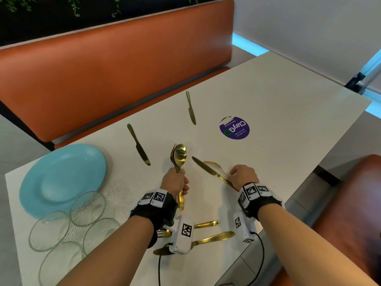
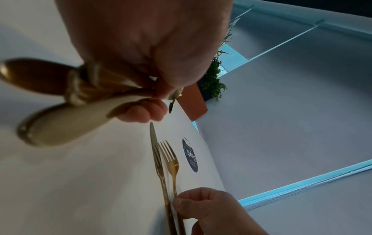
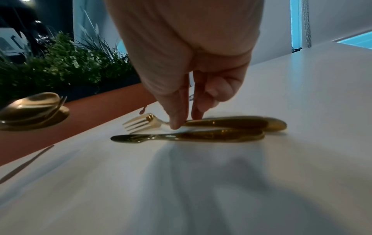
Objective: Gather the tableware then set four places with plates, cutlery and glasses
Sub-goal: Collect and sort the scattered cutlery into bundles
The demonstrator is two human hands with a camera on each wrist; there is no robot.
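Starting at the left end of the white table (image 1: 278,96): stacked blue plates (image 1: 61,178) sit close to the left edge, with four clear glasses (image 1: 87,208) clustered just nearer, at the near-left corner. Two gold knives lie well apart along the bench-side edge: one knife (image 1: 138,144) near the plates, a farther knife (image 1: 191,107) beyond it. Centre: left hand (image 1: 175,182) fisted round a bundle of spoons and forks (image 1: 179,156), bowls up, off the surface. Under that wrist, a knife and another piece (image 1: 212,237) lie near the front edge. Right: right hand (image 1: 243,175) pinches the handle of a fork (image 3: 142,123), thumb and fingertip closed on it; a knife (image 3: 187,136) lies touching alongside. Beyond: purple sticker (image 1: 234,128), then bare tabletop running to the far-right edge.
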